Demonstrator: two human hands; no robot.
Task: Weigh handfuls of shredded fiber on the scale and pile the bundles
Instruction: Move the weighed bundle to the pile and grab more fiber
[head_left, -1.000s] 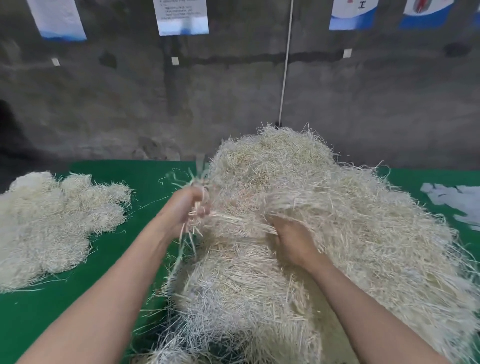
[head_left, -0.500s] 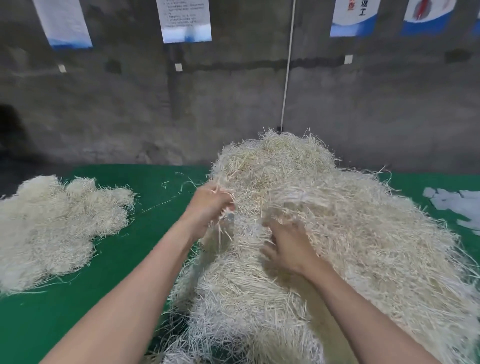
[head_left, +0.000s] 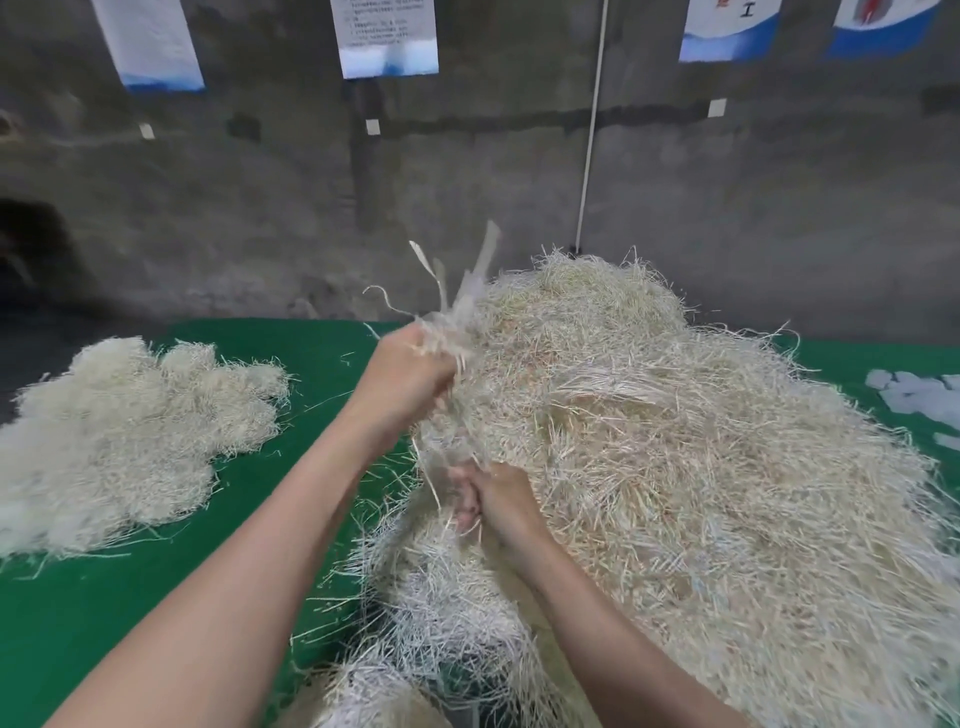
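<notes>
The left hand (head_left: 408, 376) has risen, drawing a fiber tuft (head_left: 460, 327) from the heap (head_left: 701, 493); its fingers and the right hand's (head_left: 501, 501) curl round it; weighing remains; a bundle pile (head_left: 130, 436) lies aside.

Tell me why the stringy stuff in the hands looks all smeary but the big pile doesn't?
Head view: the strands gripped by the left hand and right hand are motion-blurred; head view: the big pile looks fairly sharp; head view: the smaller pile softens toward the frame's left edge.
</notes>
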